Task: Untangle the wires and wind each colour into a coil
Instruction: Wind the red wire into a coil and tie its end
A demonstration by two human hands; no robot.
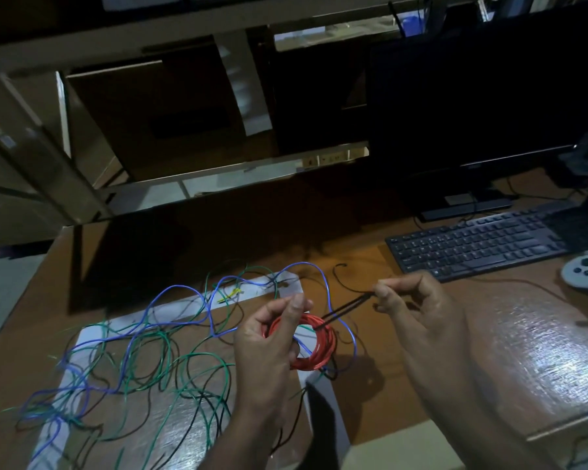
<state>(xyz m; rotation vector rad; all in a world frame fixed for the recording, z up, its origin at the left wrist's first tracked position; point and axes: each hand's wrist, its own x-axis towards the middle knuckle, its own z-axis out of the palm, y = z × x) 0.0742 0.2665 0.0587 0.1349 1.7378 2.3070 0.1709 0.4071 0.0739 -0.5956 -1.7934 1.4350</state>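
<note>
Loose blue wire (170, 293), green wire (197, 368) and black wire lie tangled on the table (421, 351) to your left. Your left hand (269, 337) grips the finished red coil (314, 344). A black strand (345, 308), possibly a tie, slants up-right from the coil to your right hand (411, 300), which pinches its end.

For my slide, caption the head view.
Left hand holds a red wire coil while right hand pulls a black tie.
</note>
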